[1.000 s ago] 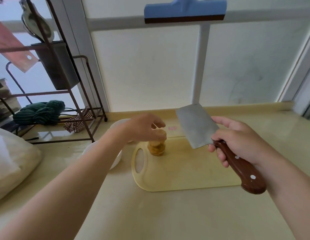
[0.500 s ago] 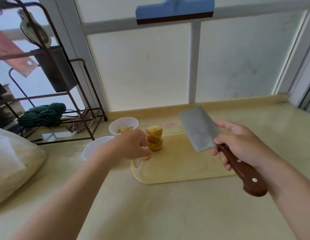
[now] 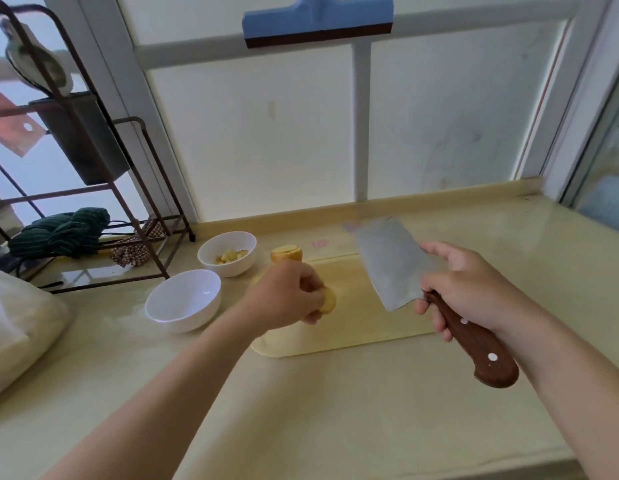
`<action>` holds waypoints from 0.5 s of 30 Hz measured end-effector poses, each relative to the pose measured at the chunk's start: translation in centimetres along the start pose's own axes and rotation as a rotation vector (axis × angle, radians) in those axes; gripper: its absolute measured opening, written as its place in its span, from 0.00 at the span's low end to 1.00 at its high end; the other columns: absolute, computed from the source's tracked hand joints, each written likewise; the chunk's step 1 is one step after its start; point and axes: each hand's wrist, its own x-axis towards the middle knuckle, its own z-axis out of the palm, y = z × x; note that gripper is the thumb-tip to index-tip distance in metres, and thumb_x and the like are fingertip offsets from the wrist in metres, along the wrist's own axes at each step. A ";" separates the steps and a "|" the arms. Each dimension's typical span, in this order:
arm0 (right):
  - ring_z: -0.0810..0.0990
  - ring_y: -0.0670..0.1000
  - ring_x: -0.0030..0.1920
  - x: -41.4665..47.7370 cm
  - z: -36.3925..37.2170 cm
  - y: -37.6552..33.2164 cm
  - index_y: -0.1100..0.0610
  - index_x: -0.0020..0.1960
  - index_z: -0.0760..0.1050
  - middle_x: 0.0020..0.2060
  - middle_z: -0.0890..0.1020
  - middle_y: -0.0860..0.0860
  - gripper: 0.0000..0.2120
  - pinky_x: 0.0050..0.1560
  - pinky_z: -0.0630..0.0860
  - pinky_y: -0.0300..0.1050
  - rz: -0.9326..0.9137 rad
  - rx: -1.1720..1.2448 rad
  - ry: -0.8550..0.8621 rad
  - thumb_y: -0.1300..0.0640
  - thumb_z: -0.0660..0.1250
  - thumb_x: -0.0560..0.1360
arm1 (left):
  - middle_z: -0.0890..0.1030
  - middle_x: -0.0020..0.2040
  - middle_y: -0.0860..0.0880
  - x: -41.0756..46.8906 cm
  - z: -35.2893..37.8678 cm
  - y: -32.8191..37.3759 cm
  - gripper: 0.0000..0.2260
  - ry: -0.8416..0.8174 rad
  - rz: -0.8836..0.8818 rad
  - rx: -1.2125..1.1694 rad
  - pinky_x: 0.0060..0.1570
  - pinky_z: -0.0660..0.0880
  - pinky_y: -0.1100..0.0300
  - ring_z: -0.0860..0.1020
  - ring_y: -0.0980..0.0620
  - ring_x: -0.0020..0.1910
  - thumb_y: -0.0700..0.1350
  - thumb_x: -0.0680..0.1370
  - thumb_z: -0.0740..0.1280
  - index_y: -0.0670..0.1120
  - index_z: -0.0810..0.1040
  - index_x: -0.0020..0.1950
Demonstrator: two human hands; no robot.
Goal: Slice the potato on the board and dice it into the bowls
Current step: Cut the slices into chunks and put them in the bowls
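I see the potato (image 3: 286, 253) standing at the far left edge of the board (image 3: 356, 327), its cut top facing up; a slice (image 3: 328, 299) of it is in my left hand (image 3: 290, 294), whose fingers curl round it and pinch it low over the left part of the board; whether the slice touches the board I cannot tell. My right hand (image 3: 470, 289) is wrapped round the brown wooden handle of the cleaver (image 3: 387, 265); the blade hangs in the air over the right half of the board, tilted, its end pointing away from me, apart from the potato and the slice. Two white bowls sit on the table (image 3: 335, 410) left of the board; the far bowl (image 3: 231, 268) holds yellow potato pieces (image 3: 230, 255) and sits just beside the potato; the near bowl (image 3: 183, 320) sits in front of it, close to my left wrist. Farther left stands a brown metal rack (image 3: 141, 209) with a green cloth (image 3: 62, 232) on its low shelf; a pale bag (image 3: 20, 327) lies at the left edge; a blue squeegee (image 3: 318, 20) hangs on the window frame above.
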 end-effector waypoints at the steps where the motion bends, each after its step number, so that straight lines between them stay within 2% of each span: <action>1: 0.75 0.55 0.23 -0.2 -0.3 0.2 0.42 0.66 0.70 0.31 0.82 0.59 0.26 0.23 0.74 0.45 0.003 -0.036 0.006 0.70 0.58 0.78 | 0.84 0.40 0.42 0.3 1.2 0.7 0.04 0.011 -0.034 -0.156 0.46 0.83 0.53 0.85 0.47 0.37 0.39 0.76 0.70 0.41 0.79 0.50; 3: 0.76 0.55 0.24 -0.6 -0.9 0.8 0.40 0.70 0.67 0.34 0.82 0.60 0.29 0.25 0.75 0.46 0.016 -0.099 0.016 0.69 0.57 0.78 | 0.83 0.42 0.41 1.6 3.7 1.3 0.08 0.045 -0.116 -0.371 0.47 0.83 0.49 0.85 0.44 0.38 0.41 0.76 0.72 0.40 0.77 0.53; 4: 0.76 0.55 0.24 -0.7 -1.2 1.0 0.39 0.72 0.65 0.35 0.82 0.61 0.31 0.25 0.76 0.46 0.026 -0.124 0.024 0.68 0.57 0.78 | 0.83 0.42 0.42 2.3 4.6 1.4 0.09 0.079 -0.128 -0.358 0.46 0.83 0.48 0.85 0.44 0.39 0.43 0.76 0.72 0.41 0.77 0.53; 7: 0.77 0.55 0.24 -0.8 -2.4 1.8 0.42 0.77 0.64 0.35 0.82 0.60 0.33 0.27 0.76 0.47 0.046 -0.187 0.034 0.67 0.56 0.78 | 0.82 0.46 0.50 3.7 5.2 1.4 0.09 0.165 0.013 0.116 0.47 0.81 0.56 0.81 0.51 0.44 0.49 0.78 0.69 0.45 0.80 0.55; 9: 0.77 0.55 0.24 -0.7 -2.9 2.1 0.42 0.80 0.62 0.35 0.82 0.60 0.35 0.28 0.77 0.47 0.055 -0.221 0.023 0.67 0.55 0.77 | 0.81 0.52 0.52 3.9 4.9 1.3 0.12 0.077 0.114 0.310 0.52 0.78 0.59 0.79 0.53 0.50 0.49 0.78 0.68 0.48 0.79 0.60; 12: 0.77 0.54 0.24 -0.6 -2.9 2.2 0.41 0.81 0.60 0.36 0.82 0.60 0.36 0.28 0.77 0.47 0.054 -0.258 -0.001 0.66 0.55 0.77 | 0.80 0.57 0.53 4.1 5.2 0.7 0.14 -0.034 0.189 0.448 0.55 0.75 0.61 0.77 0.53 0.53 0.49 0.78 0.67 0.50 0.79 0.62; 15: 0.77 0.53 0.24 -0.4 -2.6 2.1 0.41 0.82 0.58 0.37 0.82 0.60 0.37 0.28 0.78 0.47 0.048 -0.317 -0.038 0.66 0.54 0.77 | 0.82 0.52 0.52 4.3 6.2 0.4 0.08 0.003 0.291 0.447 0.51 0.75 0.60 0.77 0.53 0.47 0.46 0.77 0.68 0.49 0.83 0.54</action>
